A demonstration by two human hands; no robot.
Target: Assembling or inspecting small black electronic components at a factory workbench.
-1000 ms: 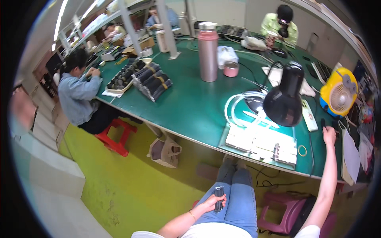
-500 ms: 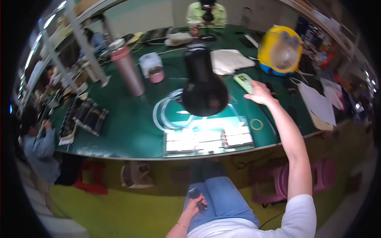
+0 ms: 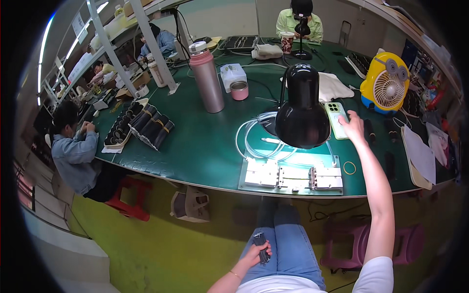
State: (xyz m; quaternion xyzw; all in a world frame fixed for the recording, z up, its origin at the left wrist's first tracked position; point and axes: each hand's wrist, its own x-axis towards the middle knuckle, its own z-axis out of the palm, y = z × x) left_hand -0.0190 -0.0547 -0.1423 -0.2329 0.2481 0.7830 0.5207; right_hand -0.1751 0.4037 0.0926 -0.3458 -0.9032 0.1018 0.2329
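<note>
My left hand [image 3: 257,252] rests over my thigh with its fingers wrapped round a bundle of thin black strips [image 3: 262,244] with pale ends. Out over the table, my right hand [image 3: 352,126] is at the right edge of a light green phone [image 3: 334,108]. Its fingers are apart. The phone lies on the table with its camera side up; whether a fingertip touches it I cannot tell. Left of it stands a black desk lamp [image 3: 303,105], lighting a metal fixture [image 3: 296,177] at the table's front edge. Clear coiled tubing [image 3: 244,139] lies behind the fixture.
A pink flask [image 3: 207,85], a pink cup [image 3: 239,91] and rubber-banded black bundles [image 3: 151,128] stand on the green table [image 3: 195,151]. To the right are a yellow fan [image 3: 386,83], papers [image 3: 419,156] and a yellow ring [image 3: 349,168]. Co-workers [image 3: 75,149] sit around.
The view has swung left, so everything appears shifted right. My right hand's fingers have spread at the phone, which now shows more fully. My left hand keeps its hold on the bundle.
</note>
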